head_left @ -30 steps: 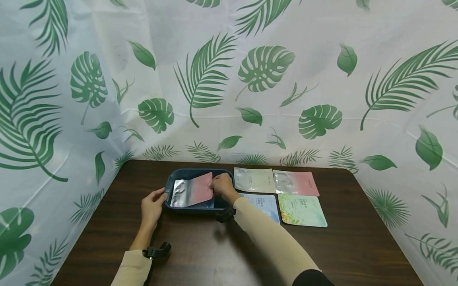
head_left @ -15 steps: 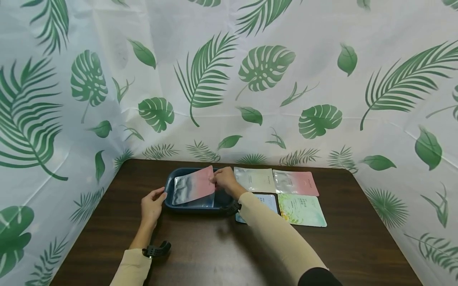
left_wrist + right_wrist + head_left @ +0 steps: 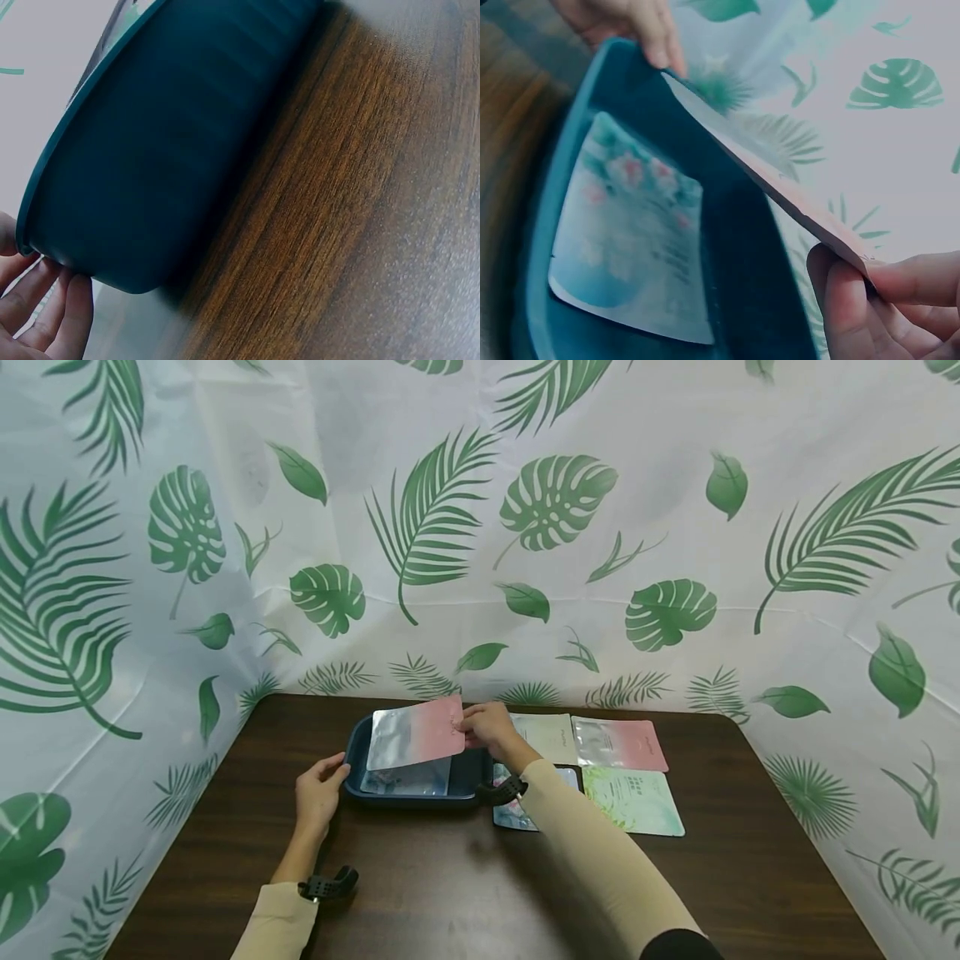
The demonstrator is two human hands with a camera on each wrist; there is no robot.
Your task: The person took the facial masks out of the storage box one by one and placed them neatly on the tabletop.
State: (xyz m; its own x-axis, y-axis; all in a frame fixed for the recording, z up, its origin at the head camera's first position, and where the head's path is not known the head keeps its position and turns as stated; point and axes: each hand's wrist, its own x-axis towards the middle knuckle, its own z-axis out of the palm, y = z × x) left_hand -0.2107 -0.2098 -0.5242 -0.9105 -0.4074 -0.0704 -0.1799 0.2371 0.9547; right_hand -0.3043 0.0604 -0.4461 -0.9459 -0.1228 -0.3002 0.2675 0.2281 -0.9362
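Note:
My right hand (image 3: 491, 731) pinches a pink-and-silver sheet mask packet (image 3: 420, 732) by its pink end, thumb on one side and fingers on the other in the right wrist view. The packet is tilted above a dark blue plastic basin (image 3: 471, 785). Inside the basin lies a pale blue floral packet (image 3: 630, 247), partly covered in the head view. My left hand (image 3: 321, 793) holds the basin's left end, with the thumb at the rim and the fingers (image 3: 75, 315) against the outer wall.
Right of the basin, a cream packet (image 3: 546, 735), a second pink-and-silver packet (image 3: 621, 743), a green packet (image 3: 636, 800) and a blue packet (image 3: 513, 814) lie on the dark wooden table (image 3: 420, 877). A leaf-print cloth (image 3: 555, 635) hangs behind.
The pink-and-silver packet has risen and moved right with my right hand, uncovering more of the floral packet in the basin. My left hand has stayed at the rim.

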